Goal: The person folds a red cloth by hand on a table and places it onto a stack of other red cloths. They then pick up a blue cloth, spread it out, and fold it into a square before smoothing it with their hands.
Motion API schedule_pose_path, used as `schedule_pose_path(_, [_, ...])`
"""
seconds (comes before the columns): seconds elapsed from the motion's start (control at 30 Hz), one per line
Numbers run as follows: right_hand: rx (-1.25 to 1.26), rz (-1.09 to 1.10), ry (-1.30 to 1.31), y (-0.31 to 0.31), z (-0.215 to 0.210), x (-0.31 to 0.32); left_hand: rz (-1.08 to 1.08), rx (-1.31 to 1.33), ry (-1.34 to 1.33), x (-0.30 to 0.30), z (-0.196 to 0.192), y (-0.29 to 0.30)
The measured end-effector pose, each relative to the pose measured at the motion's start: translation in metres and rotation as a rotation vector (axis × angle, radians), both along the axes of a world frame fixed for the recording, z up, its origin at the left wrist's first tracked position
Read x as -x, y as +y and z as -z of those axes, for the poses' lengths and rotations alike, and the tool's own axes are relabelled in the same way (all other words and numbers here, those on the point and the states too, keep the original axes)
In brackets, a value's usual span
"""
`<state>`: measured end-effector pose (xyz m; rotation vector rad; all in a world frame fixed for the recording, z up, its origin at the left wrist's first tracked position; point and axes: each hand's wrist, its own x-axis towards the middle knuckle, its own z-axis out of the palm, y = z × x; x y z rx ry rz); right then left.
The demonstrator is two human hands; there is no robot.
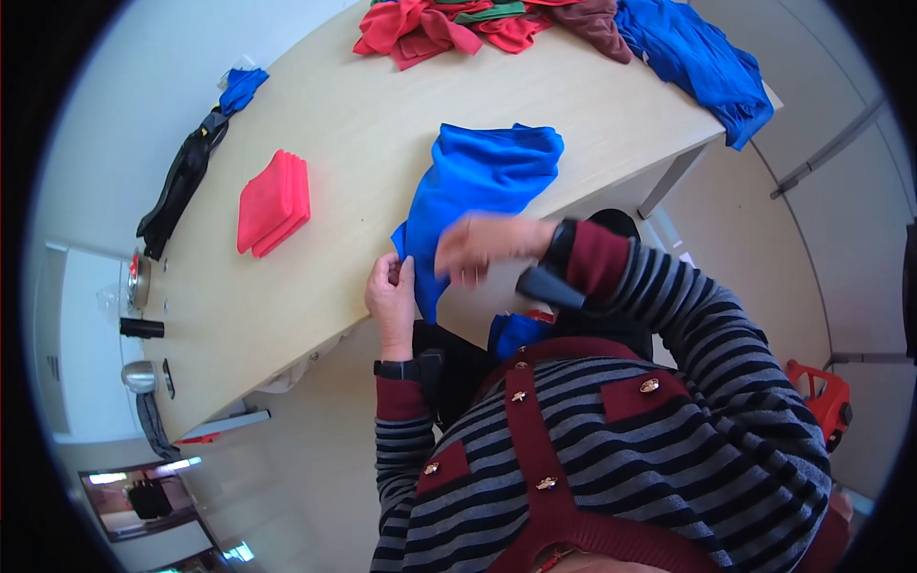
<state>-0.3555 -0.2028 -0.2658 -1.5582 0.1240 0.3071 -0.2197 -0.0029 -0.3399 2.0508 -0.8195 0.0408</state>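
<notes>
a blue cloth [487, 167] is spread in loose folds at the near edge of the pale surface [334, 134], with its lower tip hung past that edge. its left side is pinched between the thumb and curled fingers of the left hand [390, 298]. the right hand [492, 248] is held over the cloth's lower part; it is blurred by motion, so whether anything is gripped by it cannot be told. a dark band is worn on each wrist, below striped sleeves [406, 454] with maroon cuffs.

to the left of the blue cloth, well apart from it, a neat stack of folded red cloths [274, 203] is set down. at the far side, crumpled red cloths [411, 33] are heaped with a green cloth [492, 12] and a maroon cloth [597, 27]. beside these, a larger blue heap [702, 72] is draped over the far right corner.
</notes>
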Motion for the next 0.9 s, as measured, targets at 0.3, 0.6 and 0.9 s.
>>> schedule_pose_path(0.3, [1.105,0.727,-0.183,-0.125,0.010,-0.086,-0.109,-0.119,0.162,-0.015,-0.018,-0.034])
schedule_pose_path(0.6, [0.670,0.621,-0.243,-0.156,0.016,-0.114,0.048,0.285,0.441,-0.037,-0.005,-0.028])
schedule_pose_path(0.9, [0.386,0.642,-0.808,-0.232,-0.122,-0.027,0.288,0.795,0.492,-0.086,-0.149,-0.039])
